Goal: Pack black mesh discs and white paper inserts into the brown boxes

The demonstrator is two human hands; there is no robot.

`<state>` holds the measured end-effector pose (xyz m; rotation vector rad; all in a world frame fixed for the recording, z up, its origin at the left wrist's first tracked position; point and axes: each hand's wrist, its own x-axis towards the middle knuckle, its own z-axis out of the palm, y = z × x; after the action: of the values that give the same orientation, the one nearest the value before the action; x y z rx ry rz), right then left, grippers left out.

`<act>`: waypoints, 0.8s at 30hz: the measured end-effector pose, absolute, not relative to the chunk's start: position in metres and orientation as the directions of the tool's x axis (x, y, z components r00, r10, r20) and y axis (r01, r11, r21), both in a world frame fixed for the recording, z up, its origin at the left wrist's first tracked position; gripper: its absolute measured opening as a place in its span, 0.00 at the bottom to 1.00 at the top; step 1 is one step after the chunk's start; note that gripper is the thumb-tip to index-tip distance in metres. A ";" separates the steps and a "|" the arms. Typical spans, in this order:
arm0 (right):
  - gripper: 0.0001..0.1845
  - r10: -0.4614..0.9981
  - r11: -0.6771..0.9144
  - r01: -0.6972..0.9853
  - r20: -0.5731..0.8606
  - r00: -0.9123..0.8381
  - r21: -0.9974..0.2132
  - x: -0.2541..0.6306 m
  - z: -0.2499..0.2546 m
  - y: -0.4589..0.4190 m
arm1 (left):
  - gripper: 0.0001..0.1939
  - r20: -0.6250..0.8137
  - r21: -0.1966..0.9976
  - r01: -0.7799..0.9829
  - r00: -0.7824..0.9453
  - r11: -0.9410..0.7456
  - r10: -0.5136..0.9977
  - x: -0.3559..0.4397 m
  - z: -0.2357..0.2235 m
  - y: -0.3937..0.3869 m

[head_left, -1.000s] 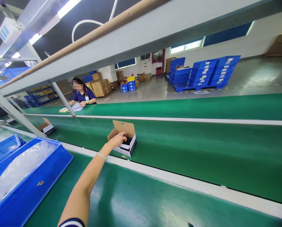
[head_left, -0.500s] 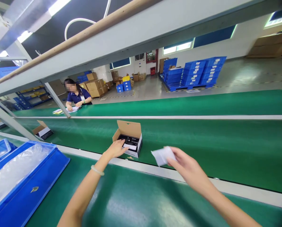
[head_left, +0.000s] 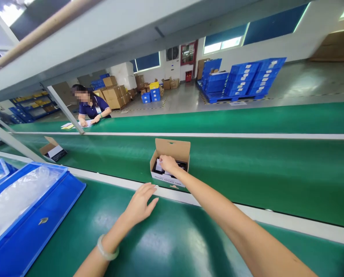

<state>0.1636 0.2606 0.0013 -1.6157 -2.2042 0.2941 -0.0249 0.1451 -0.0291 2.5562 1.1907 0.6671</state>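
An open cardboard box (head_left: 172, 148) with its flap up stands on the green conveyor belt (head_left: 247, 177), close to the white rail (head_left: 206, 202). Dark parts lie inside the box. My right hand (head_left: 167, 163) reaches into it, fingers curled down onto a small white packet (head_left: 159, 166) that shows at the left of the hand. My left hand (head_left: 140, 201) lies open and flat on the green bench surface just before the rail, left of the box, holding nothing. A pale bracelet (head_left: 106, 252) is on that wrist.
A blue bin (head_left: 41, 227) with a clear plastic bag (head_left: 15, 200) sits at my left. A second open box (head_left: 52, 149) stands farther left on the belt. A co-worker (head_left: 91, 108) leans over papers across the line. Slanted frame bars (head_left: 64, 109) run overhead; blue crates (head_left: 247, 82) stand behind.
My right hand has carried the white packet left and down into the box. My left hand has drawn back from the box to the bench. The box sits farther right in view.
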 end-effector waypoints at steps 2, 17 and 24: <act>0.14 0.943 0.323 0.885 0.189 -0.273 -0.336 0.170 0.001 0.252 | 0.16 0.243 0.448 0.640 0.584 -0.624 0.774 -0.031 -0.025 0.108; 0.12 0.790 0.548 0.748 -0.062 -0.610 -0.374 0.287 0.007 0.016 | 0.19 -0.156 0.536 0.624 0.735 -0.568 0.660 -0.003 -0.039 -0.017; 0.18 0.918 0.205 0.966 -0.311 -0.246 -0.158 0.337 -0.033 -0.130 | 0.19 -0.198 0.802 0.571 0.529 -0.173 0.825 -0.013 -0.019 -0.018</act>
<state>0.3369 -0.1303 -0.0330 -2.0112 -2.5490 0.5304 -0.0133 -0.0176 -0.0190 1.8649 1.1493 0.3536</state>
